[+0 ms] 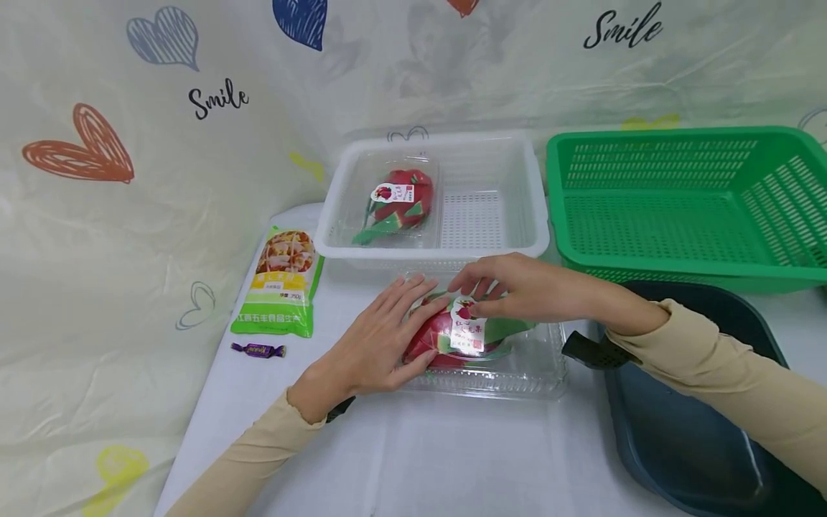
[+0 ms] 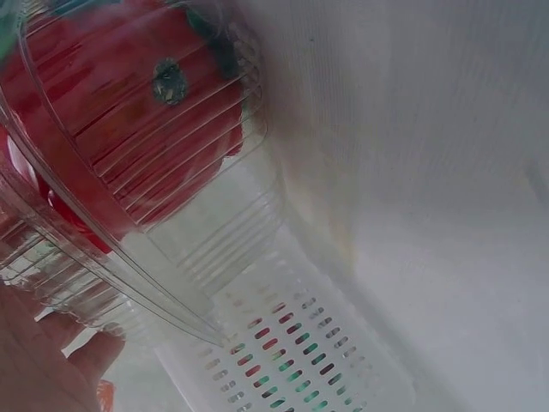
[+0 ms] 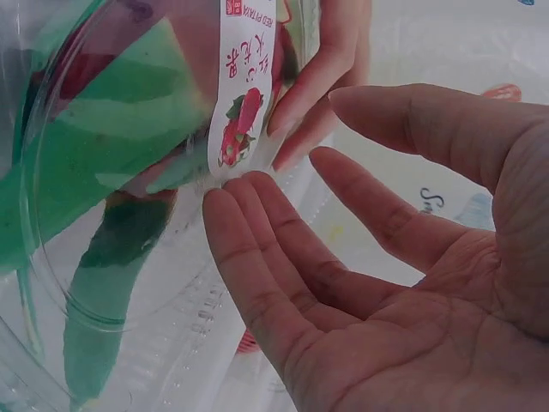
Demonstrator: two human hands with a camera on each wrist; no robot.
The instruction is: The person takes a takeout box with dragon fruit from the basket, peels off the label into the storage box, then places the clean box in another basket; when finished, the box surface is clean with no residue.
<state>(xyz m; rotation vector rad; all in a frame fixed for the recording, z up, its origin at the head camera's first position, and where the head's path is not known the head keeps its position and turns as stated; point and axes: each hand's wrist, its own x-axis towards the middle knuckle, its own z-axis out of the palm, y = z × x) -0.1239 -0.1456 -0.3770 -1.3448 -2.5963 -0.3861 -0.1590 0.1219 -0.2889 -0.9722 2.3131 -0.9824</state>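
A clear lidded plastic box (image 1: 510,386) lies on the white cloth in front of me, holding a red dragon fruit (image 1: 423,345) with green scales. A white dragon fruit label (image 1: 467,330) sits on its lid. My left hand (image 1: 381,341) rests along the box's left side, fingers extended over the lid. At the label's far end is my right hand (image 1: 523,287), its fingers loosely bent. The right wrist view has those fingertips (image 3: 227,210) right at the label's (image 3: 244,94) edge, thumb apart from them.
A white basket (image 1: 433,253) behind holds another boxed dragon fruit (image 1: 420,192). To its right stands a green basket (image 1: 698,267). A dark tub (image 1: 685,445) lies under my right forearm. On the left are a green food bag (image 1: 278,287) and a purple wrapped candy (image 1: 258,350).
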